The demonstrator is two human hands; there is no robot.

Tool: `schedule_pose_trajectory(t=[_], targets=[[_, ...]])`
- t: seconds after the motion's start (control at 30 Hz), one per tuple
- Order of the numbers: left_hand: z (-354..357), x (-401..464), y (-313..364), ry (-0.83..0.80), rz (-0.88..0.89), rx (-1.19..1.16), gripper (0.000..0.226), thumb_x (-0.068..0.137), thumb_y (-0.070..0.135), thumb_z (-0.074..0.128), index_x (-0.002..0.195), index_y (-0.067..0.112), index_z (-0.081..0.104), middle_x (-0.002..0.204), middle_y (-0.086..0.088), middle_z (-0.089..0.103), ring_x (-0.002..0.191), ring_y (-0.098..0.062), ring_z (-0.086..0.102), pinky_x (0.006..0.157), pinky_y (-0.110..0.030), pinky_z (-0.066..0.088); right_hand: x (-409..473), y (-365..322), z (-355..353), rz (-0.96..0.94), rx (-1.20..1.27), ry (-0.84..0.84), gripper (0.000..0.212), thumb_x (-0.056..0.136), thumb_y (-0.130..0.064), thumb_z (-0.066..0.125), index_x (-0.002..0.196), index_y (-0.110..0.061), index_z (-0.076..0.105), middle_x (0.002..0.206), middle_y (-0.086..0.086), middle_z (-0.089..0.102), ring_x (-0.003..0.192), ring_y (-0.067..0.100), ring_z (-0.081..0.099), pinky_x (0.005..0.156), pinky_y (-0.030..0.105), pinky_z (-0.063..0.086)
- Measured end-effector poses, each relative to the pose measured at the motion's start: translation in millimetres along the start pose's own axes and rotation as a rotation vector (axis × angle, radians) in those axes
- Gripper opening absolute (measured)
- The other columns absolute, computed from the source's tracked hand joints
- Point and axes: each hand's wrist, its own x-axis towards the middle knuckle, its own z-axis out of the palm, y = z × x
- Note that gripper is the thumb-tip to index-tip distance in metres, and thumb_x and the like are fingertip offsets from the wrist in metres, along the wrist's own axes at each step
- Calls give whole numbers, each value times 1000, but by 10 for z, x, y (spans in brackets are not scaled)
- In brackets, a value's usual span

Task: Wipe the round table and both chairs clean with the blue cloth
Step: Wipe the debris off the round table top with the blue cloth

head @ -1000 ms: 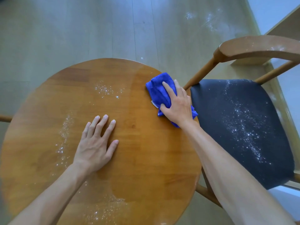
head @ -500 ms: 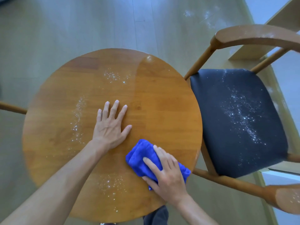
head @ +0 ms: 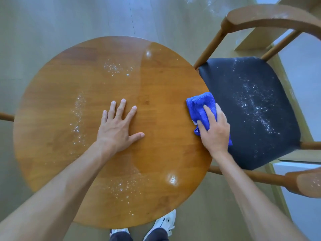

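Note:
The round wooden table (head: 156,84) fills the middle of the view, with white specks at its far middle, left and near parts. My left hand (head: 119,126) lies flat on the tabletop, fingers spread. My right hand (head: 215,129) presses the blue cloth (head: 199,106) down at the table's right edge, fingers laid over it. The cloth hangs partly past the rim toward the chair (head: 251,108), whose dark seat is dusted with white specks. A wooden rail of a second chair (head: 6,116) pokes in at the far left.
The chair's curved wooden backrest (head: 271,16) arcs over the top right, and its armrest end (head: 307,183) sits at the lower right. White specks lie on the floor (head: 199,2) behind. My shoes (head: 163,223) stand under the table's near edge.
My right hand has swept the cloth from the table's near side up to its right edge beside the chair. My left hand stays flat on the tabletop.

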Motion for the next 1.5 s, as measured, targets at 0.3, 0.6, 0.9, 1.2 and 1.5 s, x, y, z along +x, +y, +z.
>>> schedule_pose_trajectory(t=[0.3, 0.6, 0.9, 1.2, 1.5], targets=[[-68, -8, 38, -8, -8, -49, 95, 78, 77, 43, 153, 35, 2, 161, 0, -15, 147, -27, -15, 119, -48, 3, -2380, -1510, 58, -302, 206, -158, 31, 89, -29, 56, 119, -32, 66, 136, 16, 54, 129, 26, 50, 95, 40, 48], [-30, 2, 13, 55, -13, -62, 95, 75, 78, 44, 152, 36, 8, 162, 0, -8, 147, -26, -12, 119, -47, 6, -839, -357, -10, -690, 163, -156, 35, 89, -20, 61, 123, -19, 66, 140, 20, 48, 130, 32, 47, 97, 45, 46], [-23, -20, 25, 30, -12, -62, 94, 76, 79, 40, 152, 38, 1, 161, 1, -15, 146, -25, -19, 119, -47, 1, 406, -589, 332, 70, -45, 22, 47, 92, -28, 56, 138, -18, 51, 149, 18, 36, 132, 34, 42, 98, 46, 40], [-77, -24, 46, 13, -10, -79, 95, 77, 77, 44, 153, 36, 4, 161, 1, -14, 146, -25, -18, 118, -47, 1, -1954, -687, -73, -622, 189, -256, 30, 91, -23, 52, 116, -31, 67, 137, 15, 53, 131, 25, 48, 91, 38, 51], [-44, -31, 75, 42, -20, -46, 92, 80, 76, 38, 152, 37, -4, 159, 0, -21, 145, -26, -23, 118, -45, -2, -15, -282, 146, -754, 153, -191, 35, 91, -24, 57, 126, -17, 64, 142, 19, 47, 131, 31, 47, 98, 43, 45]])
